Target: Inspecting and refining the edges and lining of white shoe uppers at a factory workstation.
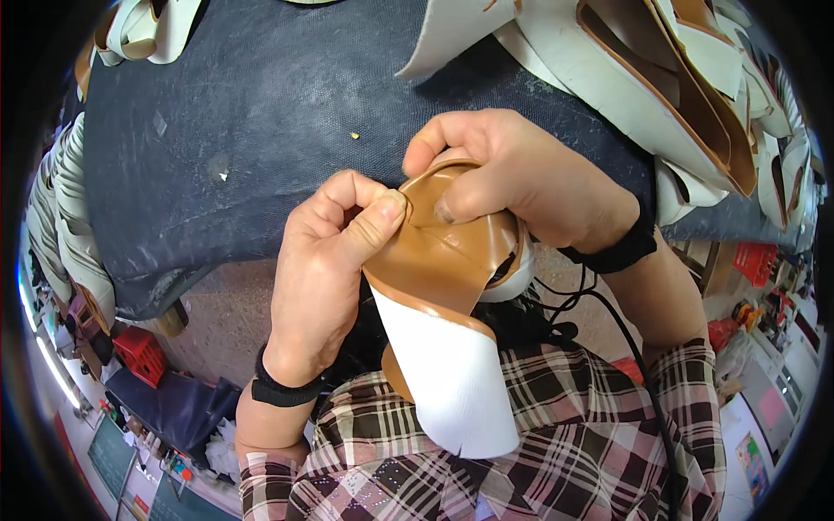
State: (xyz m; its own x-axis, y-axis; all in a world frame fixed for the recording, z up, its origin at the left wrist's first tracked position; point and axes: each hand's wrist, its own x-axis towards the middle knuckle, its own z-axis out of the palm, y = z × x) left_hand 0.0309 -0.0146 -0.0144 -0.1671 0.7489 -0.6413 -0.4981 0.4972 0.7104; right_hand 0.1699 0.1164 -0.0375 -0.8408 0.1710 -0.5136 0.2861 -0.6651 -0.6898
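Between my hands is a leather shoe upper [447, 382], white on the outside with a glossy tan lining. Its tan inner side faces up, and the white part hangs down in front of my plaid shirt. My left hand [326, 252] pinches the upper's rim between thumb and fingers. On the far side of the same edge, my right hand [512, 178] has its thumb pressed onto the tan lining and its fingers curled behind the rim. The fingertips behind the leather are partly hidden. Both wrists wear black bands.
A dark, worn padded table [261, 113] lies ahead. More white and tan uppers [643, 104] are heaped at its right, with others [143, 30] at the far left. Stacked white pieces [69, 208] line the left. A red crate [141, 356] stands below; a black cable [638, 356] hangs at right.
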